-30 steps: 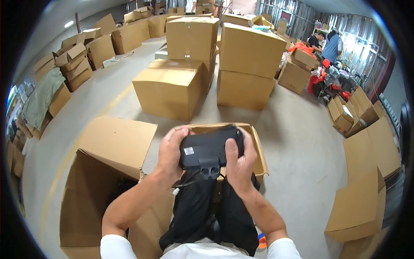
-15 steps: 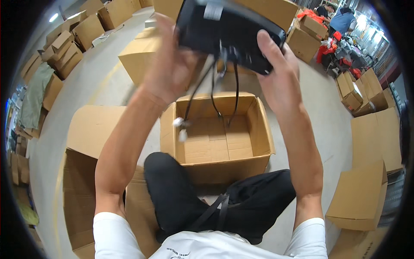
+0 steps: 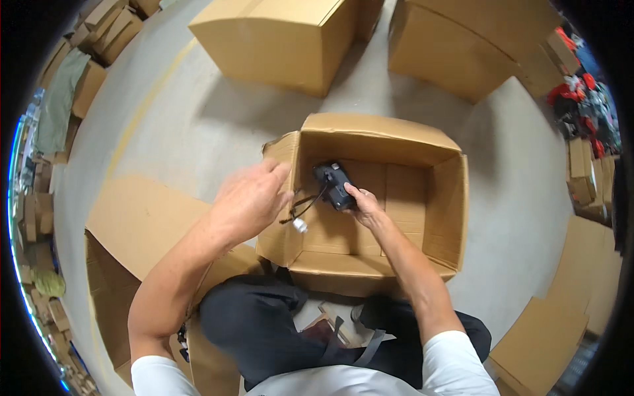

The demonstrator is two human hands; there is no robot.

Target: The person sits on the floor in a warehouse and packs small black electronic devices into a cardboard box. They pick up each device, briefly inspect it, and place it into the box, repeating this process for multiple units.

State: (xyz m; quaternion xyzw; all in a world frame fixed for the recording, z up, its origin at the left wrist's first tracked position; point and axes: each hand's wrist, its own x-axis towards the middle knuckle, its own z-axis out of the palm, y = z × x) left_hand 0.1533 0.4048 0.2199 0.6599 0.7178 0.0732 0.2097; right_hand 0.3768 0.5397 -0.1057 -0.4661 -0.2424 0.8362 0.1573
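Observation:
A black electronic unit (image 3: 335, 185) with dark cables is inside an open cardboard box (image 3: 380, 262) in front of me. My right hand (image 3: 365, 204) reaches in and grips the unit's near right end, tilting it. From its left side the cables trail to a white plug (image 3: 300, 225) by the box's left wall. My left hand (image 3: 254, 196) is over the left flap, close to the cables. Its fingers are bent and blurred, and whether they touch a cable cannot be made out.
A second open carton (image 3: 109, 290) stands on my left, its flap beside the box. Large closed cartons (image 3: 271, 46) stand beyond on the grey floor. Flattened cardboard (image 3: 538, 343) lies to the right. Stacked cartons (image 3: 109, 33) line the far left, and a mixed heap (image 3: 588, 112) is far right.
The black unit has come down from in front of me into the box. My left hand has left it and moved to the box's left flap; my right hand still grips it.

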